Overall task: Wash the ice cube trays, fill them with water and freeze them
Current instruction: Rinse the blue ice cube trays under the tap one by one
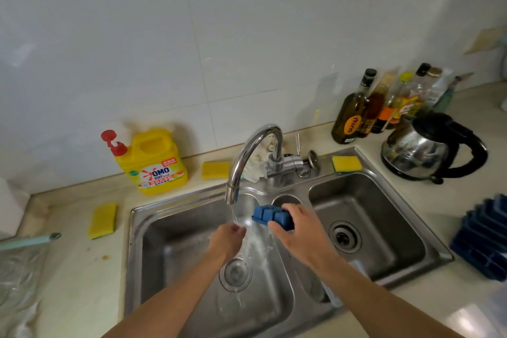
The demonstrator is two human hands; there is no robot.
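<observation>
- Right hand (297, 228) had its fingers and thumb wrapped around one end of the blue ice cube tray (270, 214), holding it up above the divider between the two basins of the sink (170, 228).
- Tray's long axis ran roughly left to right, free end pointing left at the water stream (234, 214), bumpy cell side facing up.
- Left hand (227, 237) sat right under the stream with loosely curled fingers, holding nothing, just beside the tray's free end.
- Tap (253, 151) spout arched close above both hands, so headroom was tight there; the left basin's walls were well apart from the left hand.
- More blue trays (482, 239) were stacked by the worktop's right edge, near the sink's right rim.
- Kettle (428, 148) stood past the sink's back right corner, yellow detergent jug (153, 162) past the back left one.
- One sponge (103, 221) lay just left of the sink's left rim.
</observation>
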